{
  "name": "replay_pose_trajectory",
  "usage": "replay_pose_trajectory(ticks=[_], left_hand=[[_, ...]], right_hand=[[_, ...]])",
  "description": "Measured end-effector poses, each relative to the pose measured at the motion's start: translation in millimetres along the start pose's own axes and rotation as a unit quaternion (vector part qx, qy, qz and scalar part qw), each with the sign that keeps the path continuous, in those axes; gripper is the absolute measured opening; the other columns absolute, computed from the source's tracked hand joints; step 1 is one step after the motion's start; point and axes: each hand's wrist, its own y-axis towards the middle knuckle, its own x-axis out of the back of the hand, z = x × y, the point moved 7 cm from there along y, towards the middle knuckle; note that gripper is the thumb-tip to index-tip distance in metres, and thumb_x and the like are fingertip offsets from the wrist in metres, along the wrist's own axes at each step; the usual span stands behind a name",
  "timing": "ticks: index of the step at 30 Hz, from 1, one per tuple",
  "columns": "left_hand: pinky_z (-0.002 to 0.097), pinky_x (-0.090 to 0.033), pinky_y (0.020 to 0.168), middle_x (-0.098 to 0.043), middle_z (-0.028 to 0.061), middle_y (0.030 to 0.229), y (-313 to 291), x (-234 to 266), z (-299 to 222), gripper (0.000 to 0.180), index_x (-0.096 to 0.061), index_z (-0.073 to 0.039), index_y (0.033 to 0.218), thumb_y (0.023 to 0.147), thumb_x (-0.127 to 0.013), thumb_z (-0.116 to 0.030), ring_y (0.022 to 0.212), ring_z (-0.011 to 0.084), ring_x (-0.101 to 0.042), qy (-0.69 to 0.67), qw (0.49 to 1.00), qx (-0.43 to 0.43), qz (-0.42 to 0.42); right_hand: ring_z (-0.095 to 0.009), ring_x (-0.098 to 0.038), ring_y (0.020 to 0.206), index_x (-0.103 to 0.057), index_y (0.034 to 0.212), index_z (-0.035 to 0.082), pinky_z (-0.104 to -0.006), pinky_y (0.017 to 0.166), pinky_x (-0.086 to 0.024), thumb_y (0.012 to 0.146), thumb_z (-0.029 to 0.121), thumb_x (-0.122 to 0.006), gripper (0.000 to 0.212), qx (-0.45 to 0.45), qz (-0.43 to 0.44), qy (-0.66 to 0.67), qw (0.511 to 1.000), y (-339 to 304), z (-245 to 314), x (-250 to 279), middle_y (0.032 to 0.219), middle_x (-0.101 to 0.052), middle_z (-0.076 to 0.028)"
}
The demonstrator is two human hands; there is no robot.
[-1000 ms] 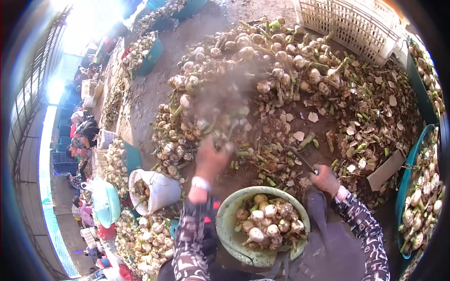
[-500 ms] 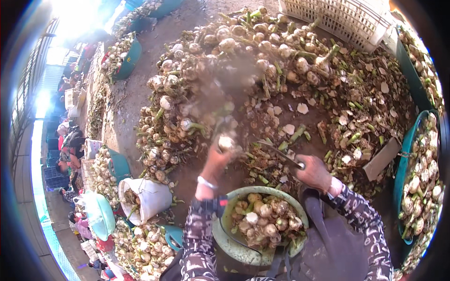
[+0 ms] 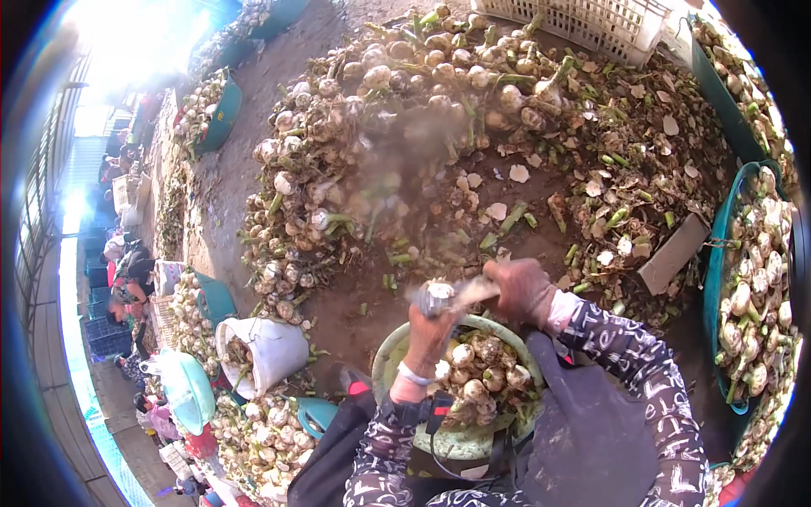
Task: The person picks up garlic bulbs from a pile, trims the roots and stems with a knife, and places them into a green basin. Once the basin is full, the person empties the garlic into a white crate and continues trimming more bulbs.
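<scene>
My left hand (image 3: 428,338) is closed around a garlic bulb (image 3: 439,290), whose pale face points up, above the near edge of the heap. In my right hand (image 3: 522,291) is a knife (image 3: 478,292), its blurred blade reaching left to the bulb. Whether the blade is cutting into it cannot be made out. Just below both hands stands a pale green tub (image 3: 387,359), partly filled with trimmed garlic bulbs (image 3: 483,372). Beyond them spreads a heap of untrimmed garlic (image 3: 329,127) with roots and stalks on; a smudge blurs part of it.
Stalk ends and root scraps (image 3: 625,203) litter the ground on the right. A white bucket (image 3: 283,355) lies tipped at the left. Teal tubs of garlic (image 3: 718,287) line the right side. At the back is a white plastic crate (image 3: 583,29). Other people (image 3: 131,279) are far left.
My left hand has moved right and nearer, with the bulb, to above the tub. My right hand came left, bringing the knife to the bulb. The view has shifted slightly.
</scene>
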Motion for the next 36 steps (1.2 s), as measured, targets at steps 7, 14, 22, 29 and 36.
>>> replay_pose_trajectory(ticks=[7, 14, 22, 29, 36], left_hand=[[0.0261, -0.049, 0.076, -0.06, 0.0066, 0.098, 11.3, -1.7, -11.3, 0.042, -0.053, -0.006, 0.109, 0.076, -0.074, -0.022, 0.091, 0.0133, -0.057, 0.024, 0.999, -0.015, -0.029], [0.0348, -0.053, 0.081, -0.062, 0.0102, 0.102, 19.2, 8.7, 11.5, 0.027, -0.055, -0.006, 0.108, 0.085, -0.061, -0.018, 0.087, 0.0216, -0.062, -0.19, 0.964, 0.022, -0.187], [0.0338, -0.043, 0.06, -0.052, 0.0048, 0.079, 5.6, -28.3, 7.3, 0.03, -0.056, -0.005, 0.1, 0.09, -0.05, -0.033, 0.066, 0.0185, -0.049, -0.587, 0.774, 0.182, -0.15], [0.0337, -0.044, 0.092, -0.058, 0.008, 0.115, -8.0, 17.7, 9.6, 0.049, -0.057, -0.005, 0.113, 0.075, -0.078, -0.03, 0.105, 0.019, -0.055, 0.185, 0.891, 0.171, 0.377], [0.0421, -0.048, 0.087, -0.061, 0.0178, 0.112, 199.1, 145.4, 45.9, 0.045, -0.055, -0.007, 0.115, 0.076, -0.072, -0.022, 0.103, 0.0348, -0.059, 0.529, 0.821, 0.175, -0.127]], right_hand=[[-0.038, -0.064, 0.071, -0.064, 0.082, 0.008, -0.0455, 0.066, -0.051, 0.079, 0.038, -0.061, 0.03, -0.197, -0.119, 0.021, 0.973, -32.2, -106.1, 12.6, 0.07, -0.064, -0.019], [-0.035, -0.064, 0.069, -0.065, 0.079, 0.007, -0.0421, 0.064, -0.05, 0.079, 0.037, -0.064, 0.03, -0.225, -0.087, 0.161, 0.957, -42.5, -90.9, -22.0, 0.076, -0.065, -0.016], [-0.033, -0.064, 0.068, -0.067, 0.091, 0.005, -0.0398, 0.064, -0.051, 0.082, 0.025, -0.059, 0.024, 0.098, -0.113, 0.164, 0.975, 1.5, 14.7, 45.6, 0.076, -0.064, -0.02], [-0.039, -0.063, 0.085, -0.069, 0.096, 0.007, -0.0435, 0.076, -0.051, 0.075, 0.052, -0.063, 0.051, -0.253, 0.05, 0.178, 0.949, -57.8, -98.5, -36.4, 0.085, -0.066, -0.022], [-0.04, -0.062, 0.087, -0.069, 0.1, 0.012, -0.0447, 0.078, -0.05, 0.076, 0.048, -0.063, 0.044, -0.271, 0.09, 0.156, 0.946, -54.8, -103.4, -41.9, 0.088, -0.066, -0.021]])
